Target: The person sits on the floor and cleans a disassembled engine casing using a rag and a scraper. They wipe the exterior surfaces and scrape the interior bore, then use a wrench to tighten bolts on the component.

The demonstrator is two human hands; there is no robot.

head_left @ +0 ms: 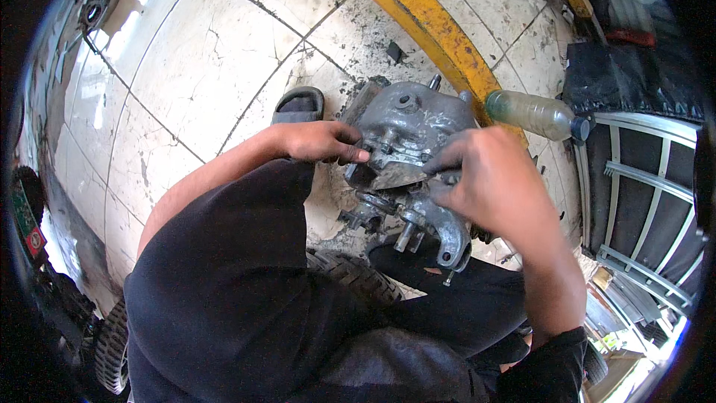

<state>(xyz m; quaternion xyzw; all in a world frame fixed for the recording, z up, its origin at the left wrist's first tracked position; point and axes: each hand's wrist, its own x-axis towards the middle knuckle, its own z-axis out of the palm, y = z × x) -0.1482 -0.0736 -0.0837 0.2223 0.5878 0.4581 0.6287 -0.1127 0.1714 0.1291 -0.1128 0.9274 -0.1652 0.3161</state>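
**Both hands working on an engine casing**

While the cracked tiled floor (pixel 186 52) is carrying a yellow beam (pixel 429 22), the grey engine casing (pixel 410 123) is lying beside it, with the left hand (pixel 321 142) gripping its left edge and the right hand (pixel 488 179) pinching a part against its right side; a plastic bottle (pixel 533 113) is lying nearby.

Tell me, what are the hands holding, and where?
Both hold a grey metal engine part: the left hand at its left edge, the right hand on its right side.
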